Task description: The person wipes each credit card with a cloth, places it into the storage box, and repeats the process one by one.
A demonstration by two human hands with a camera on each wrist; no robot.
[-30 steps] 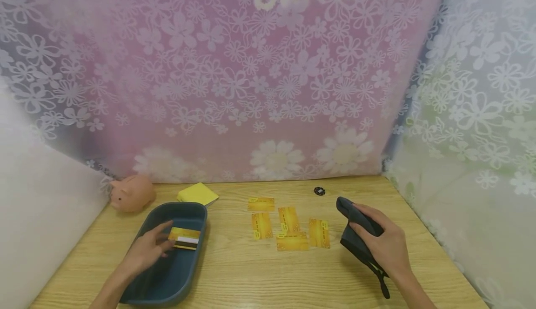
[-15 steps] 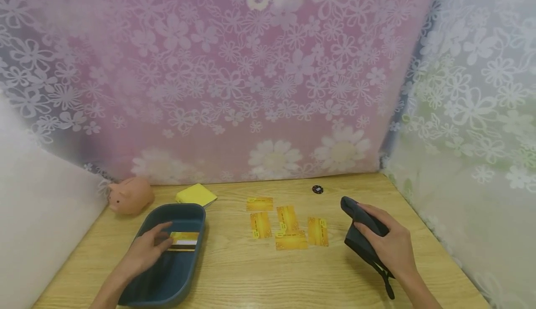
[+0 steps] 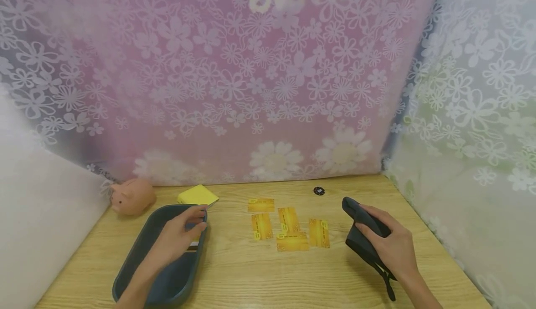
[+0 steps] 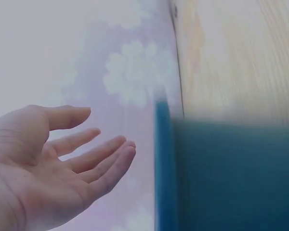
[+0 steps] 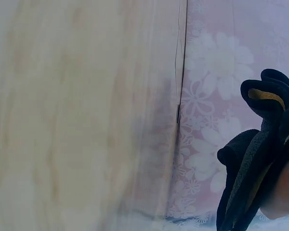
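Note:
My left hand (image 3: 177, 232) is over the far right part of a dark blue tray (image 3: 118, 283). In the left wrist view its fingers are loosely bent and hold nothing. A gold card with a white and black stripe (image 3: 193, 246) lies inside the tray, mostly hidden behind that hand. On the right, my right hand (image 3: 391, 241) grips a dark folded cloth pouch (image 3: 363, 227) with a hanging strap (image 3: 389, 290), raised above the table. The right wrist view shows the folds of this pouch (image 5: 260, 149), with a yellowish lining in one opening.
Several gold cards (image 3: 292, 242) lie mid-table, two of them overlapping. Behind them is a black round chip (image 3: 319, 191). A yellow notepad-like block (image 3: 197, 194) and a pink piggy bank (image 3: 133, 197) stand behind the tray. Flowered curtains (image 3: 268, 90) border the table.
My left hand has moved right and away from me, from beside the card to the tray's far right rim, covering most of the card. The right hand keeps its grip on the pouch, shifted slightly right.

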